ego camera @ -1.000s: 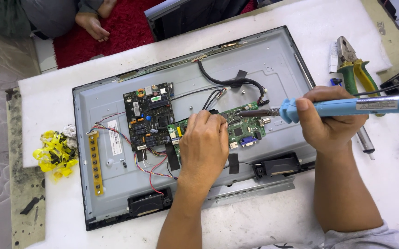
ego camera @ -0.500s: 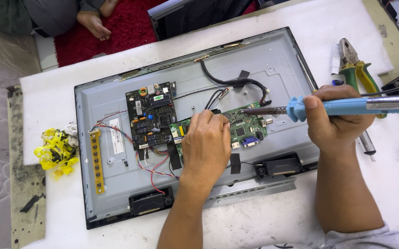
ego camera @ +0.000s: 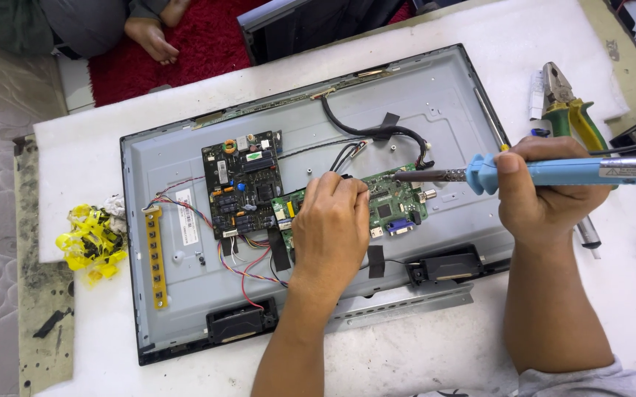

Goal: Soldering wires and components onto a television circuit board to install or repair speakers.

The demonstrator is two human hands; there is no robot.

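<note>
A: Gripping a blue soldering iron [ego camera: 553, 170], the right hand [ego camera: 546, 192] is curled tight round the handle, forearm coming up from the bottom edge, metal tip pointing left and lying level over the green board [ego camera: 388, 206].

B: And the left hand [ego camera: 330, 229]?

A: Palm down on that same board, fingers [ego camera: 344, 187] bent and bunched at its upper edge, right by the iron's tip. Closed on something small or just pressing? Cannot tell; the fingertips are tucked under.

B: So the hand hides things?

A: Yes, it covers the board's left half, and the iron's cord end runs out of frame on the right.

B: The board itself?

A: Green, small, with chips and a blue port, sitting in the middle of the grey TV back [ego camera: 186, 294], right of a larger black board [ego camera: 243, 184].
</note>
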